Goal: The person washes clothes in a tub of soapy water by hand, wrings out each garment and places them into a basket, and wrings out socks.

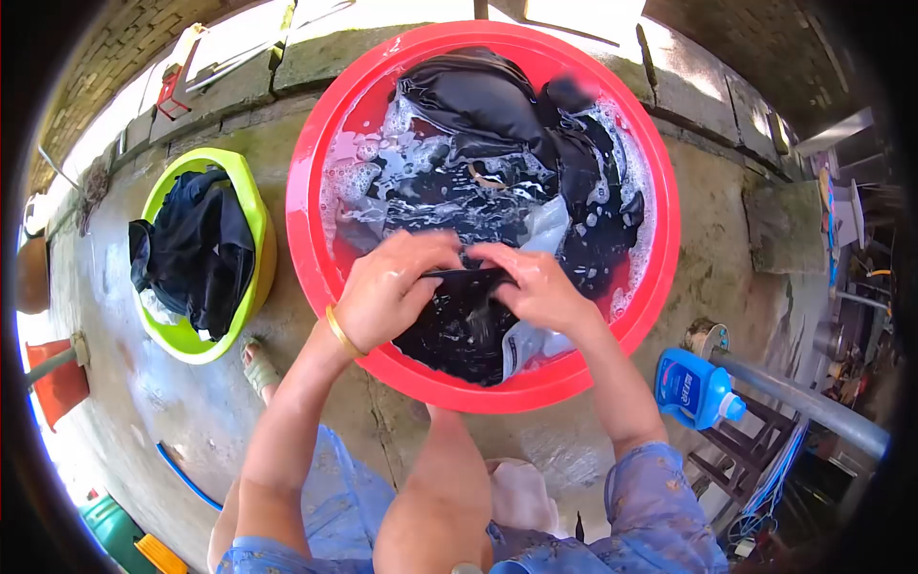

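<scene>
A large red basin (304, 191) holds soapy water and wet dark clothes (478, 100). Over its near side, my left hand (397, 284) and my right hand (538, 285) grip the upper edge of a black garment (454, 330). My fingers are curled over that edge, with the thumbs on the near side; the fingertips are partly blurred. The wet cloth hangs down toward me inside the rim. A pale, whitish piece of cloth (547, 228) lies in the water near my right hand. On my left wrist is a yellow bangle (342, 331).
A lime-green basin (256, 206) with dark clothes (203, 251) stands on the concrete floor at left. At right are a blue detergent bottle (690, 387), a metal pole (813, 407) and a dark wooden stool (741, 450). A small red stool (172, 94) stands at upper left.
</scene>
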Demonstrator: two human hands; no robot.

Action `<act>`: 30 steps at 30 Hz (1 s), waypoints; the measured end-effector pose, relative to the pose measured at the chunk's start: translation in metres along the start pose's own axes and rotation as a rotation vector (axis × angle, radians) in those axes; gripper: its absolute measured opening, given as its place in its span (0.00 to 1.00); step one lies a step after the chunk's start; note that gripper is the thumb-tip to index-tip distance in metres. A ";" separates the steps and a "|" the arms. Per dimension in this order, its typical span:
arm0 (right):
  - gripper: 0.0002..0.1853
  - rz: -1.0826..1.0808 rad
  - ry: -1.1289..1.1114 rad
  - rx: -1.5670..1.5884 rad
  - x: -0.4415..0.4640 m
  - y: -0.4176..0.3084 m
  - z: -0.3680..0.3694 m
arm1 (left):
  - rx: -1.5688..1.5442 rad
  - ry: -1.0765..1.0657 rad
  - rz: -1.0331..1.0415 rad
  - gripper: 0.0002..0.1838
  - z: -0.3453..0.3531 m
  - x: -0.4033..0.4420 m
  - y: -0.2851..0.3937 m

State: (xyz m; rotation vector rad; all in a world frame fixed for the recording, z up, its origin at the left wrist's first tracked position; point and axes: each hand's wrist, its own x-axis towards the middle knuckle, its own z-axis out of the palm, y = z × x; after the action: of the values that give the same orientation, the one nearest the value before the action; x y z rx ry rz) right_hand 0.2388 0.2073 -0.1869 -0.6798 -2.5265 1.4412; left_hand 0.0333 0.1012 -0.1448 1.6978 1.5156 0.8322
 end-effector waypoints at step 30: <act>0.15 0.318 0.373 -0.551 -0.139 0.002 -0.061 | 0.897 -0.136 0.120 0.30 -0.021 -0.078 0.041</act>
State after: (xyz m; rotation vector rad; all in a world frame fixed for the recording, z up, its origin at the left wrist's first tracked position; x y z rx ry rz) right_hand 0.3833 0.1922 -0.1444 -1.3414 -2.5775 0.5715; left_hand 0.0295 0.0228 -0.0998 2.4211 1.8368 0.0372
